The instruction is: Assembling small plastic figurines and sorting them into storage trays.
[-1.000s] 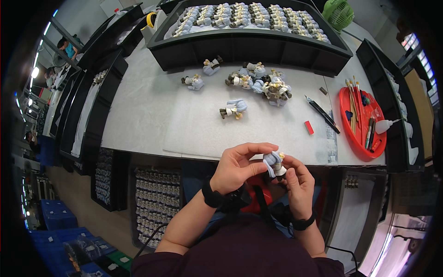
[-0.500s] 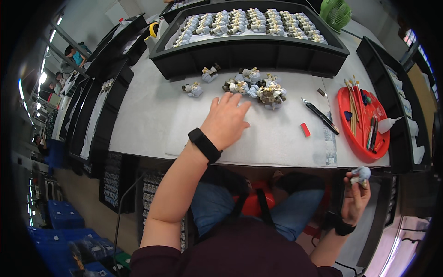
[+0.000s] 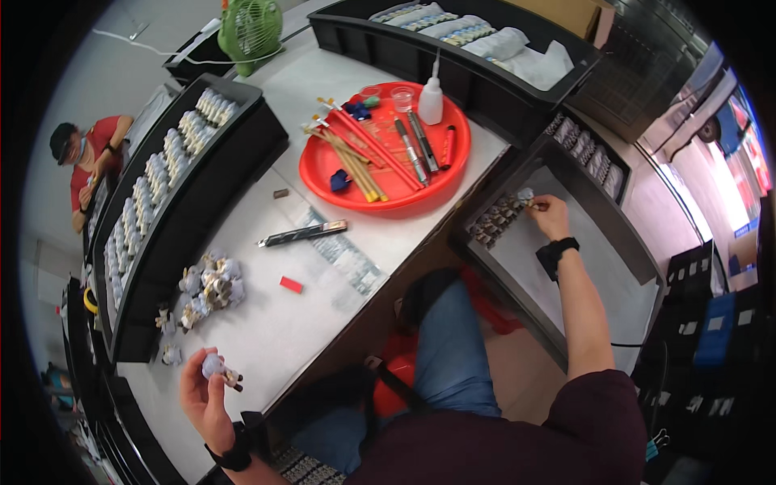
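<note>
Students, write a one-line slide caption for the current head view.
Left hand holds a small pale-blue-haired figurine; right hand touches a second figurine in a dark-grey rectangular tray.

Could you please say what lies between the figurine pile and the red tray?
In the head view, a slim black tool lies there, between a brown block and a red block.

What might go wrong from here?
The right hand has a figurine at its fingertips, close to the lined-up figurines in the floor-side tray; a bump might knock some out of line.

The left hand holds another figurine mainly by fingertips, so it could slip.

The white bottle stands upright in the red tray, its narrow nozzle up; a knock might tip it.
</note>
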Tool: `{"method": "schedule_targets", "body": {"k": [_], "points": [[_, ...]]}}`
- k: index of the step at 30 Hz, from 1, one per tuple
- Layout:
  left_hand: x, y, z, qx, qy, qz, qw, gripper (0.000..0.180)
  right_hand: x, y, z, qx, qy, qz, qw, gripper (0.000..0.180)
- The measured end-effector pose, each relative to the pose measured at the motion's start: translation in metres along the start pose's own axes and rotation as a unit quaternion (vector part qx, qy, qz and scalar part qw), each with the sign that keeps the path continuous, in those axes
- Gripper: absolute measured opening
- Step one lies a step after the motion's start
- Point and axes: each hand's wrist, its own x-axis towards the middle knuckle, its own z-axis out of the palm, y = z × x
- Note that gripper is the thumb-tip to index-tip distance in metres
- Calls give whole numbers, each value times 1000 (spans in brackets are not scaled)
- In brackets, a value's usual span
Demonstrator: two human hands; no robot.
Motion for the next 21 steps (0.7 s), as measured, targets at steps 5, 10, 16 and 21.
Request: {"method": "schedule_targets", "body": {"k": [5, 10, 16, 21], "points": [[-13, -3, 27, -30, 18, -28, 999, 30, 28, 38, 18, -109, -6, 38, 993, 25], [-31, -5, 16, 7, 47, -38, 998, 30, 54, 52, 39, -136, 25, 76, 987, 20], [-44, -5, 8, -6, 99, -78, 992, 31, 78, 95, 66, -164, 20, 29, 986, 27], [-42, -5, 10, -5, 113, -89, 990, 30, 88, 111, 82, -190, 12, 16, 982, 26]]}}
